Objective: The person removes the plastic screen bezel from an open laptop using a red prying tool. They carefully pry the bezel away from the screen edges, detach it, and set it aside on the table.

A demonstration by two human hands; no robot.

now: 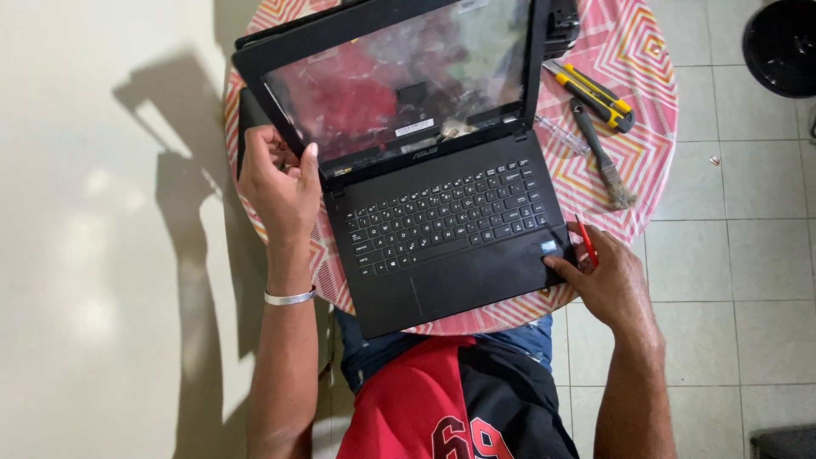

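The left hand (280,183) grips the lower left corner of the laptop lid (399,72), fingers curled around the black bezel, thumb against the screen's edge. A silver bracelet (289,297) circles that wrist. The black laptop (450,229) lies open across the round worktop (646,76), which wears a pink and orange patterned cloth; the laptop's front edge overhangs the worktop's near rim, above the person's lap. Left of the worktop is bare pale wall, close to the lid's hinge side. The right hand (608,280) rests at the laptop's front right corner, fingers loosely bent, holding a thin red tool (586,240) that points up beside the palm rest. Farther right on the cloth lie a yellow and black utility knife (595,93) and a small brush (602,153), near the rim; beyond is open tiled floor (739,255).
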